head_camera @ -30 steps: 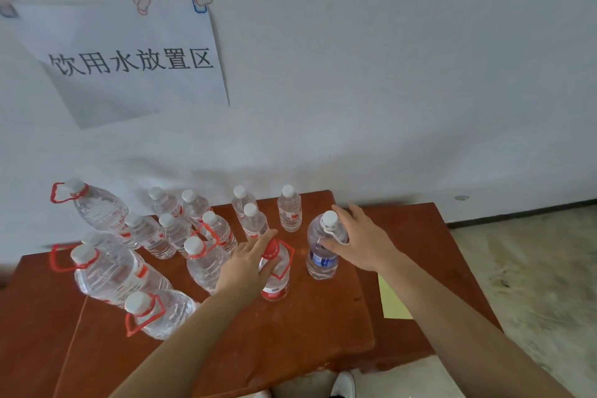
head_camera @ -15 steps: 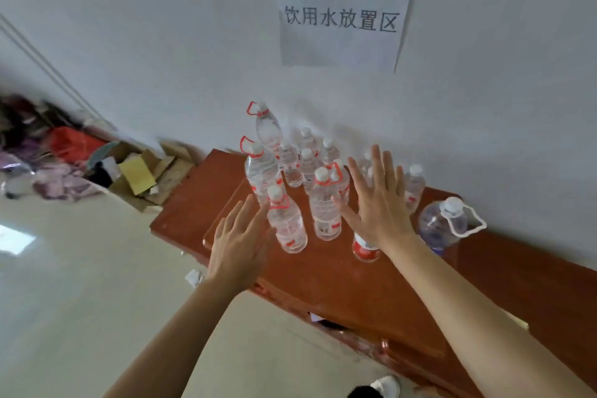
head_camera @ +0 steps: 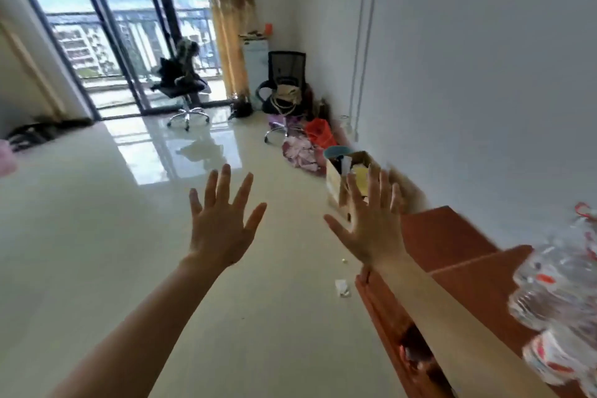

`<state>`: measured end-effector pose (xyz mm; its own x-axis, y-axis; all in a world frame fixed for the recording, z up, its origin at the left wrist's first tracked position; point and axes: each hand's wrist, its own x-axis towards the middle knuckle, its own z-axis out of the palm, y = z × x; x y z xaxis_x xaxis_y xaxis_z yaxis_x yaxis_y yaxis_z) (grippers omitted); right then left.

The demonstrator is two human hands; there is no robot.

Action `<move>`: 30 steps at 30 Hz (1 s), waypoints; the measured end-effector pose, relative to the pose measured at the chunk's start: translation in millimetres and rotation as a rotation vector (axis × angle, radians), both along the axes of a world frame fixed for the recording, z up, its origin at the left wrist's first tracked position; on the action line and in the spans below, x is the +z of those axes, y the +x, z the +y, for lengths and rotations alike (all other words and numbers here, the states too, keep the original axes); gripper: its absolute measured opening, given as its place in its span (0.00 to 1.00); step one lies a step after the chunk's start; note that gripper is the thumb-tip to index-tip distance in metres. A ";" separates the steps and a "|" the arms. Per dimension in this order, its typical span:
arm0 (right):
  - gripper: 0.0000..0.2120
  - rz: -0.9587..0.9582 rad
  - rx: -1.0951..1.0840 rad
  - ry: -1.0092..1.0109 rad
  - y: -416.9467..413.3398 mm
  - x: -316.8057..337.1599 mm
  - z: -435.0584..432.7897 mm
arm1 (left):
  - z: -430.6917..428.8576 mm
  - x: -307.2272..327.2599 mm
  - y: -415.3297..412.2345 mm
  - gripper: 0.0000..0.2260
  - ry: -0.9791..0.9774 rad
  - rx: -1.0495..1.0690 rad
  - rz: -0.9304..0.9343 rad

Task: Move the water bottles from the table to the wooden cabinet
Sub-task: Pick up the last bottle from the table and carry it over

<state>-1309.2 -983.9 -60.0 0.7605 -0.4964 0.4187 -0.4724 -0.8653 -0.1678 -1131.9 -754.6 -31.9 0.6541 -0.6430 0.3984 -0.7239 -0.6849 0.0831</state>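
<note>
Both of my hands are raised in front of me with fingers spread, holding nothing. My left hand [head_camera: 221,223] hovers over the glossy floor. My right hand [head_camera: 373,223] is above the left end of the red-brown wooden cabinet [head_camera: 452,236]. Several clear water bottles [head_camera: 562,284] with red handles and labels stand blurred on the cabinet top at the far right, apart from both hands.
An open cardboard box [head_camera: 342,184] with odds and ends sits by the wall beyond the cabinet, with bags and cloth [head_camera: 307,142] past it. Two office chairs [head_camera: 184,90] stand near the balcony's glass doors. Small scraps of paper [head_camera: 341,287] lie on the floor.
The view has swung left, away from the bottles and the wall sign toward the room. Both hands let go of the bottles, came off the cabinet top and now hang spread in the air.
</note>
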 end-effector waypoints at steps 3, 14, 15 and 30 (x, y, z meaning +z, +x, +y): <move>0.45 -0.019 0.146 -0.059 108.6 27.1 64.1 | 92.3 26.9 67.6 0.31 -0.075 0.135 -0.064; 0.45 -0.098 0.635 -0.143 452.1 35.7 267.7 | 323.7 16.7 289.9 0.31 -0.095 0.627 -0.093; 0.45 -0.109 0.653 -0.141 475.0 30.2 275.5 | 333.4 13.4 305.5 0.31 -0.075 0.649 -0.091; 0.46 0.099 1.165 -0.134 901.3 12.1 524.1 | 556.9 -4.7 565.5 0.34 0.012 1.143 0.010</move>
<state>-407.9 -459.7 -47.9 0.7580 0.5638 0.3280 0.6098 -0.7910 -0.0497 -566.4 -197.7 -36.5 0.8618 0.3268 0.3878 0.3243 -0.9431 0.0742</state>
